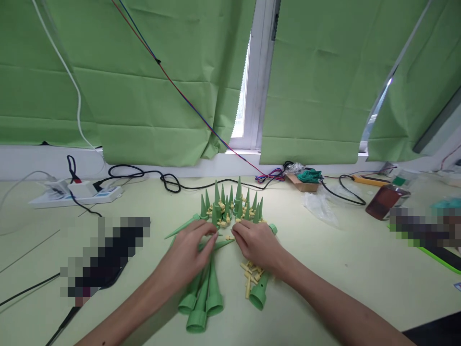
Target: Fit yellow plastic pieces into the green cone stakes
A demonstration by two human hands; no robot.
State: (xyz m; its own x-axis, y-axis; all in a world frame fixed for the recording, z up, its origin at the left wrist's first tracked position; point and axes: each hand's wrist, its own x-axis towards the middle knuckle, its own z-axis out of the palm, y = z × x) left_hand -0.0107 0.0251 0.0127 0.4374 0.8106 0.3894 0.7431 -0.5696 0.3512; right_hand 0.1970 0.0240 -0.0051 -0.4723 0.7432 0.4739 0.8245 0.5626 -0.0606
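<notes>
Head view: left hand (194,245), right hand (257,242) curl, thumbs toward fingertips; cannot tell what either pinches. Yellow fittings (248,290) heaped near right wrist, likely for short reach. Upright green cones (238,197) beyond, probably steadied by wide bases on desk (342,240).

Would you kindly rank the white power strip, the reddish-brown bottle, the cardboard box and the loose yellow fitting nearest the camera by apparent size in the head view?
1. White power strip
2. Reddish-brown bottle
3. Cardboard box, partly covered by its contents
4. Yellow fitting, plainly smallest
</notes>
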